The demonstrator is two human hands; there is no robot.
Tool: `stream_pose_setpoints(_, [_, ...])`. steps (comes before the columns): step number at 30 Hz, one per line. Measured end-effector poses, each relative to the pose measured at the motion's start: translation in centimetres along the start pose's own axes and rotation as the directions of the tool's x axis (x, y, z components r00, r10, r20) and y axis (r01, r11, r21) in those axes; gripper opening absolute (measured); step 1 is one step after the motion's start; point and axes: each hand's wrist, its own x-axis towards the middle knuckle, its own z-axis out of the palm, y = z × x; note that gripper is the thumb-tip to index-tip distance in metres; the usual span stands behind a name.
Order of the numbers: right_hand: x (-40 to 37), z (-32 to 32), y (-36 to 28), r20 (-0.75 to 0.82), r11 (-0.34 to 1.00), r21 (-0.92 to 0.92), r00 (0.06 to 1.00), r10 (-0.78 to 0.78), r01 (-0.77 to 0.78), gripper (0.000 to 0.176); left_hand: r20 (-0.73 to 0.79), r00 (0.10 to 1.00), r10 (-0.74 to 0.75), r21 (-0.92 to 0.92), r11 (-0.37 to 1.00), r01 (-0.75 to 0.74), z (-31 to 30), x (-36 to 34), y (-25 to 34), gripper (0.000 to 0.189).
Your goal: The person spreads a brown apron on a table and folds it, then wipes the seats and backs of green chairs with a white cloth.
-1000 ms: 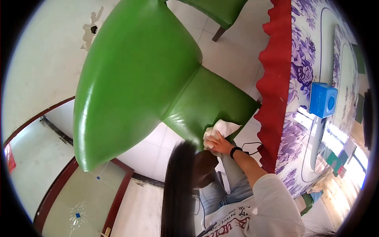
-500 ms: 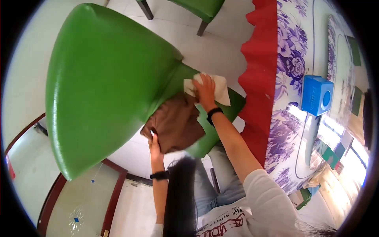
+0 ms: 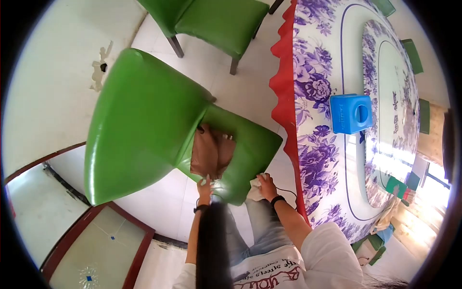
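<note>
A green padded chair stands in front of me, its tall back to the left and its seat to the right. On the seat, close to the backrest, lies a folded brown cloth with creases down its middle. My left hand pinches the near edge of that cloth. At the seat's near right edge, my right hand is closed on a white cloth, partly hidden by the fingers. Both wrists wear dark bands.
On the right, a round table wears a purple-flowered cover and a red skirt. A blue tissue box sits on it. Another green chair stands beyond. At lower left is a framed glass panel.
My right hand has moved with the white cloth from the far part of the seat to its near edge. The brown cloth now lies lower on the seat, and the view has shifted.
</note>
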Motion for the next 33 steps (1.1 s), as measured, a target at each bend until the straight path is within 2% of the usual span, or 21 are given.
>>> stream_pose_setpoints(2, [0.3,-0.8,-1.7,-0.150,0.988,0.102,0.984,-0.096,0.112,0.066,-0.122,0.992,-0.017,0.096,0.995,0.029,0.6,-1.9,0.5,0.060])
stream_pose_setpoints(3, [0.0,-1.8,-3.9,-0.243,0.973,0.156,0.961,-0.131,0.172,0.069,-0.140,0.989,0.051,0.131,0.991,-0.033,0.5,-2.0,0.0,0.048])
stream_pose_setpoints(5, [-1.0,-3.3,-8.6,-0.410,0.944,0.196,0.897,-0.166,0.264,0.076,-0.031,0.995,0.100,0.210,0.973,-0.091,-0.6,-0.8,-1.8,0.036])
stream_pose_setpoints(7, [-2.6,-3.9,-13.6,-0.550,0.931,0.180,0.817,-0.171,0.316,0.084,0.226,0.970,0.092,0.135,0.983,-0.125,-0.9,-2.7,-0.6,0.034])
stream_pose_setpoints(8, [-3.7,-4.2,-16.3,-0.577,0.907,0.229,0.800,-0.165,0.353,0.085,0.335,0.914,0.229,0.257,0.911,-0.322,-0.9,-3.2,0.0,0.036])
stream_pose_setpoints(10, [-6.3,-5.5,-22.6,-0.627,0.844,0.317,0.764,-0.155,0.432,0.087,0.491,0.747,0.448,0.190,0.782,-0.593,-1.6,-6.4,3.2,0.035])
stream_pose_setpoints(11, [-7.7,-5.9,-25.8,-0.644,0.808,0.358,0.750,-0.149,0.468,0.087,0.507,0.662,0.552,0.025,0.758,-0.652,-3.1,-11.3,6.5,0.034])
stream_pose_setpoints(12, [-8.9,-6.2,-29.4,-0.678,0.768,0.352,0.711,-0.186,0.536,0.084,0.463,0.639,0.614,-0.024,0.729,-0.684,-5.3,-14.3,8.4,0.032])
stream_pose_setpoints(14, [-10.2,-7.5,-37.3,-0.744,0.653,0.250,0.574,-0.343,0.715,0.073,0.356,0.582,0.732,-0.111,0.651,-0.751,-9.6,-18.4,11.2,0.031])
stream_pose_setpoints(15, [-10.1,-7.8,-41.0,-0.768,0.577,0.199,0.492,-0.410,0.792,0.068,0.350,0.547,0.760,-0.148,0.622,-0.769,-12.2,-19.0,12.2,0.031])
stream_pose_setpoints(17, [-9.0,-8.2,-47.5,-0.714,0.557,-0.023,0.376,-0.591,0.830,0.054,0.338,0.475,0.812,-0.212,0.557,-0.803,-18.2,-19.9,14.4,0.031])
stream_pose_setpoints(18, [-8.5,-8.5,-50.7,-0.674,0.529,-0.136,0.313,-0.669,0.838,0.047,0.278,0.534,0.799,-0.327,0.601,-0.729,-20.7,-23.1,16.5,0.031])
stream_pose_setpoints(19, [-8.3,-8.5,-53.5,-0.627,0.492,-0.248,0.249,-0.739,0.835,0.041,0.249,0.468,0.848,-0.340,0.529,-0.778,-23.2,-23.2,17.2,0.030])
stream_pose_setpoints(20, [-7.1,-7.4,-55.2,-0.590,0.475,-0.301,0.230,-0.774,0.827,0.043,0.228,0.451,0.863,-0.309,0.503,-0.807,-25.3,-23.0,17.7,0.030])
stream_pose_setpoints(23, [-5.5,-3.6,-57.4,-0.658,0.466,-0.317,0.162,-0.735,0.826,0.045,0.177,0.416,0.892,-0.146,0.442,-0.885,-29.1,-24.4,18.9,0.034])
stream_pose_setpoints(24, [-5.9,-3.8,-57.3,-0.669,0.446,-0.288,0.155,-0.727,0.847,0.047,0.164,0.404,0.900,-0.080,0.421,-0.904,-29.8,-24.9,19.5,0.036])
stream_pose_setpoints(27, [-6.3,-2.8,-55.2,-0.699,0.489,-0.068,0.309,-0.645,0.869,0.047,0.116,0.211,0.971,0.173,0.190,-0.966,-29.1,-24.8,21.4,0.041])
stream_pose_setpoints(28, [-7.3,-2.5,-54.7,-0.719,0.507,-0.010,0.346,-0.603,0.862,0.048,0.121,0.082,0.989,0.250,0.050,-0.967,-28.6,-24.5,22.5,0.045])
stream_pose_setpoints(31, [-5.8,-2.3,-53.6,-0.713,0.621,0.018,0.445,-0.541,0.784,0.050,0.188,0.008,0.982,0.252,-0.040,-0.967,-27.5,-24.7,26.4,0.051])
stream_pose_setpoints(32, [-5.0,-2.5,-53.8,-0.755,0.612,-0.034,0.380,-0.534,0.790,0.051,0.243,-0.017,0.970,0.280,-0.087,-0.956,-27.2,-25.0,27.9,0.053])
stream_pose_setpoints(33, [-3.9,-3.3,-54.2,-0.789,0.662,-0.063,0.369,-0.491,0.747,0.048,0.295,-0.040,0.955,0.309,-0.135,-0.941,-27.1,-25.3,29.4,0.054])
